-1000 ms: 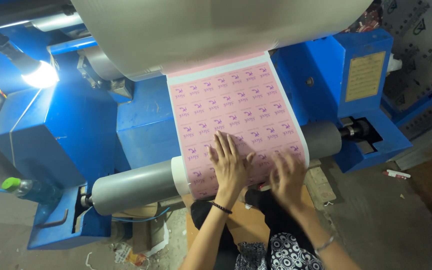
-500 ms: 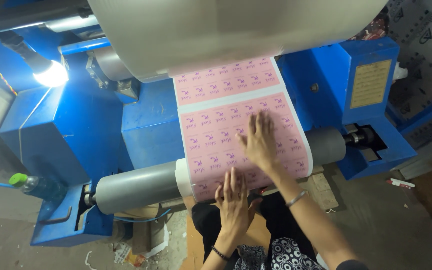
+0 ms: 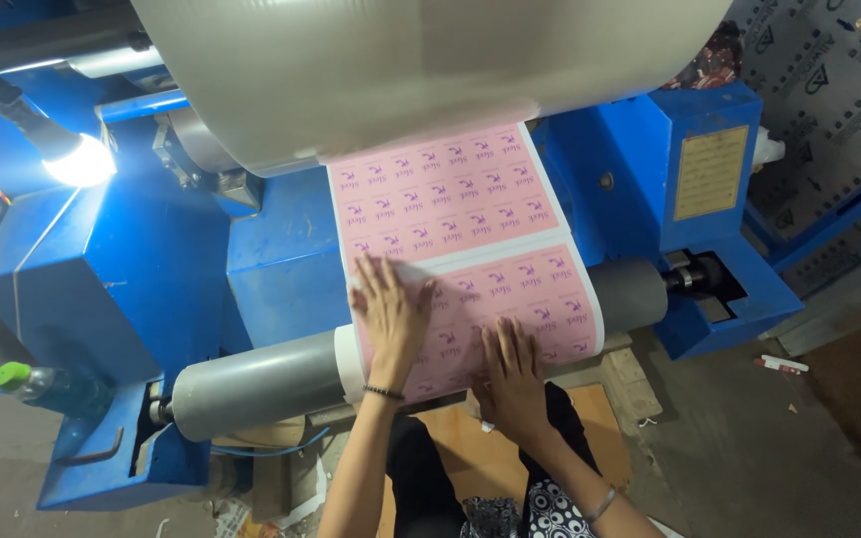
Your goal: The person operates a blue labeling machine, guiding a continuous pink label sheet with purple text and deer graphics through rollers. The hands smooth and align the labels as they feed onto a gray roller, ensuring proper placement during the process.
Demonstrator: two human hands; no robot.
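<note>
Workshop floor: grey concrete, patterned sheeting on the far wall, lit bulb (image 3: 80, 159) at upper left.

Item 1: blue machine (image 3: 281, 259), with a large pale drum (image 3: 421, 70) on top and a grey roller (image 3: 261, 384) below.

Item 2: pink sheet (image 3: 450, 214), printed with rows of small labels, running from under the drum down over the roller. Judged thin, light and limp, likely to crease or tear; best handled with flat palms or by its white side edges.

Item 3: left hand (image 3: 391, 314), open, fingers spread, pressed flat on the sheet's lower left part; dark band at the wrist.

Item 4: right hand (image 3: 513, 374), open, flat on the sheet's lower edge.

Item 5: green-capped bottle (image 3: 47, 387), on the machine's left ledge.
</note>
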